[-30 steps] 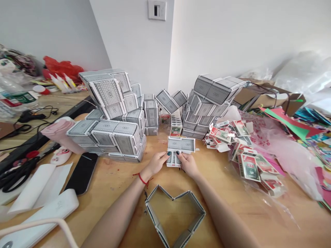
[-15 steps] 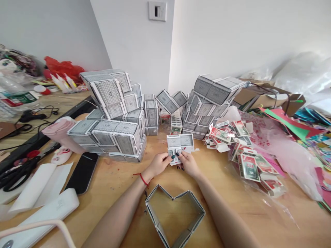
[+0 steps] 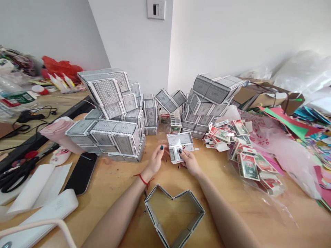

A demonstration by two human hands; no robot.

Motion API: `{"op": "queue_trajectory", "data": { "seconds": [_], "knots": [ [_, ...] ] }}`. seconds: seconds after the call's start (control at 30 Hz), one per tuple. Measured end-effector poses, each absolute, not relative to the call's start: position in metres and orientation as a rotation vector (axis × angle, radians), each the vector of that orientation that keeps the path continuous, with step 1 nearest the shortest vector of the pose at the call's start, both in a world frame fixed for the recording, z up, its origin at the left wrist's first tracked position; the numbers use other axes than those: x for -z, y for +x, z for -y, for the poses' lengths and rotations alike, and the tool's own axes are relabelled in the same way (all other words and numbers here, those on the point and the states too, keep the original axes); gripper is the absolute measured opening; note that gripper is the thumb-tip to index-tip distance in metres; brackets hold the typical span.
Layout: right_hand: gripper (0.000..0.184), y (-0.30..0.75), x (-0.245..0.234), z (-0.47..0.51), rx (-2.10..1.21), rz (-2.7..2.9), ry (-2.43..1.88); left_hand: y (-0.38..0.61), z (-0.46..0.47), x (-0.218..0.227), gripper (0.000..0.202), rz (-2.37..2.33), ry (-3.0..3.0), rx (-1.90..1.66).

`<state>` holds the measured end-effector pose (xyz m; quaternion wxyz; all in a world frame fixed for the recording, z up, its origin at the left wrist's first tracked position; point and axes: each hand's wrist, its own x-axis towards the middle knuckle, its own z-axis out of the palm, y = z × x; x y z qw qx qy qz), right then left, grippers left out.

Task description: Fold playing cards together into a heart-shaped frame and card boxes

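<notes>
My right hand [image 3: 190, 161] grips a few joined playing cards [image 3: 175, 153] with grey patterned backs, the thumb pressed on top and the fingers underneath. Just left of the cards, my left hand [image 3: 156, 159] is apart from them, thumb raised and fingers loosely spread, holding nothing I can see. Beyond the held piece lie more grey-backed cards [image 3: 181, 139], touching or overlapping it; I cannot tell if they are joined. Between my forearms, a heart-shaped frame [image 3: 152, 213] made of folded cards stands on the wooden table [image 3: 116, 186].
Stacked card blocks rise at the left [image 3: 113, 132] and right [image 3: 209, 96]. Opened card boxes [image 3: 248, 167] lie in a heap to the right. A phone [image 3: 80, 173], a white power bank [image 3: 49, 213] and black scissors [image 3: 19, 175] are on the left.
My left hand has let go of the cards and moved left, its fingers opening. My right hand keeps hold of the cards, which now lie slightly turned.
</notes>
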<state>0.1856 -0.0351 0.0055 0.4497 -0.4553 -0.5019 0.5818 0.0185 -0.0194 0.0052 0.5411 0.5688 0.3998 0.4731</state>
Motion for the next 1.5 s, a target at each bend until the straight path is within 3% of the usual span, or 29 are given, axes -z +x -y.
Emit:
{"op": "queue_trajectory", "data": {
  "seconds": [0.23,0.87,1.3,1.5],
  "knots": [
    [0.044,0.186,-0.006,0.038,-1.602,1.276,-1.113,0.017,0.015,-0.01,0.049,-0.717,0.963,-1.22],
    [0.047,0.184,0.003,0.039,-1.461,1.552,-1.129,0.014,0.005,-0.006,0.021,-1.038,0.896,-1.345],
    [0.047,0.182,-0.001,0.043,-1.497,1.57,-1.131,0.018,0.008,-0.002,0.036,-1.315,1.29,-1.331],
    [0.046,0.183,-0.004,0.039,-1.576,1.369,-1.124,0.019,0.014,-0.002,0.042,-1.018,1.302,-1.391]
  ]
}}
